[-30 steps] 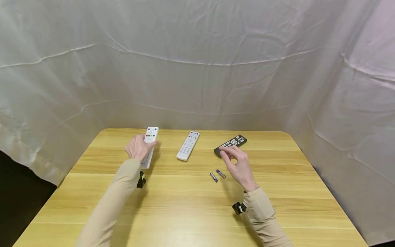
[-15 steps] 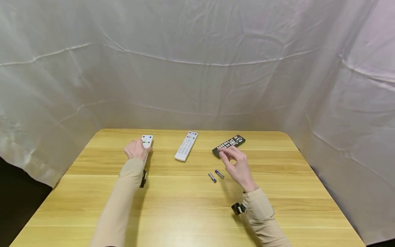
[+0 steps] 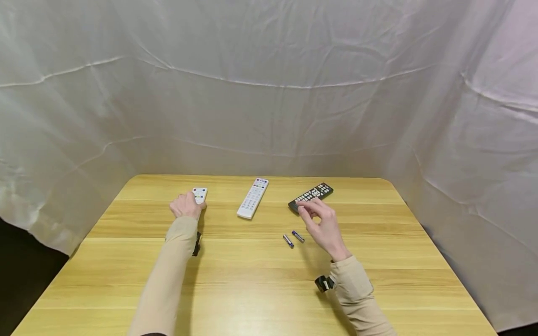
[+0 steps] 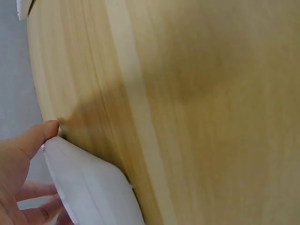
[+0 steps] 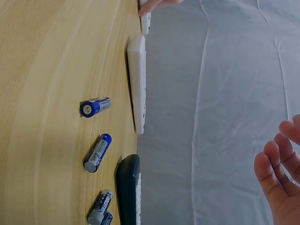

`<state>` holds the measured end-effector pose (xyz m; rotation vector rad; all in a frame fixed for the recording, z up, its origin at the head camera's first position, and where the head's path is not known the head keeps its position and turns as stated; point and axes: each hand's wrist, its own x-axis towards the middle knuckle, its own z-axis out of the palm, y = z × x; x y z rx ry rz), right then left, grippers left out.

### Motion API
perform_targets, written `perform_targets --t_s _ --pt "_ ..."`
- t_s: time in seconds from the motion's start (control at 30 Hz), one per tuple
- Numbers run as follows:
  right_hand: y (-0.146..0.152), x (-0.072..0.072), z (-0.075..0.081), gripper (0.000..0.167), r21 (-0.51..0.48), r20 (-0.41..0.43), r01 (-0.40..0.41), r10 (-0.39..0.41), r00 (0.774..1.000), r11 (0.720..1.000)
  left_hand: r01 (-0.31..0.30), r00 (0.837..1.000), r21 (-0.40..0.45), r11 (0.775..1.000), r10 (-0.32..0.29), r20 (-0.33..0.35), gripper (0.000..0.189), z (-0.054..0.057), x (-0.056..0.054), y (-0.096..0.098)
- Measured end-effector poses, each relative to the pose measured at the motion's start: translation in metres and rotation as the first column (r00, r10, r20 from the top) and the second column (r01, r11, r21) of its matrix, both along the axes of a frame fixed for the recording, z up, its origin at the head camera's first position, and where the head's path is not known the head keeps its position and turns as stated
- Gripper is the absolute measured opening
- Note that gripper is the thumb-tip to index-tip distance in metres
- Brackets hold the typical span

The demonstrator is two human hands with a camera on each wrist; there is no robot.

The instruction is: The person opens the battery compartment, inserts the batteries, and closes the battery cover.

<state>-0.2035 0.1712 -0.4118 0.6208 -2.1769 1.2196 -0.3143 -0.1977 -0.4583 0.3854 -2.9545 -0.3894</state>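
My left hand (image 3: 185, 206) grips a white remote control (image 3: 200, 193) at the table's left, thumb on its right edge. The hand hides much of its keypad. In the left wrist view, the thumb and fingers hold the white remote's sides (image 4: 89, 185) at the tabletop. My right hand (image 3: 324, 226) hovers over the table with loosely bent fingers, holding nothing. Beyond it lies a black remote control (image 3: 315, 192), its lower end near the fingertips. Left of the right hand lie a blue-and-silver battery (image 3: 288, 241) and another battery (image 3: 298, 236).
A second white remote (image 3: 253, 199) lies keypad-up between the hands. In the right wrist view, dark batteries (image 5: 100, 207) lie beside the black remote. Pale fabric (image 3: 269, 116) hangs behind the wooden table (image 3: 235, 289) and at its sides.
The left hand has lowered the white remote onto the table and drawn its far end slightly nearer. The right hand stays almost still, and the whole view has shifted slightly.
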Motion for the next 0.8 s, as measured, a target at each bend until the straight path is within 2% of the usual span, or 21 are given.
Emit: perform_targets --t_s 0.17,0.33,0.47,0.63,0.8 --pt "0.000 -0.001 -0.002 0.015 0.003 -0.008 0.009 -0.009 1.000 1.000 -0.002 1.000 -0.001 1.000 0.002 0.014 0.049 0.000 0.000 0.000" --pt "-0.002 -0.001 -0.001 0.015 0.000 -0.027 0.017 -0.017 0.999 1.000 0.005 0.999 -0.040 0.999 -0.003 0.048 0.049 0.001 0.000 0.001" --pt "-0.003 -0.001 0.000 0.015 0.000 -0.030 0.022 -0.022 0.999 1.000 -0.005 0.996 -0.074 0.997 0.012 0.089 0.058 0.002 -0.001 0.006" --pt "-0.002 -0.001 0.000 0.015 0.004 -0.011 0.017 -0.017 1.000 1.000 -0.020 0.997 -0.071 0.997 0.025 0.069 0.071 0.004 -0.004 0.019" --pt "0.000 -0.001 -0.001 0.016 -0.002 -0.007 0.005 -0.005 1.000 1.000 0.046 0.995 -0.116 0.992 -0.035 0.097 0.085 0.008 -0.011 0.040"
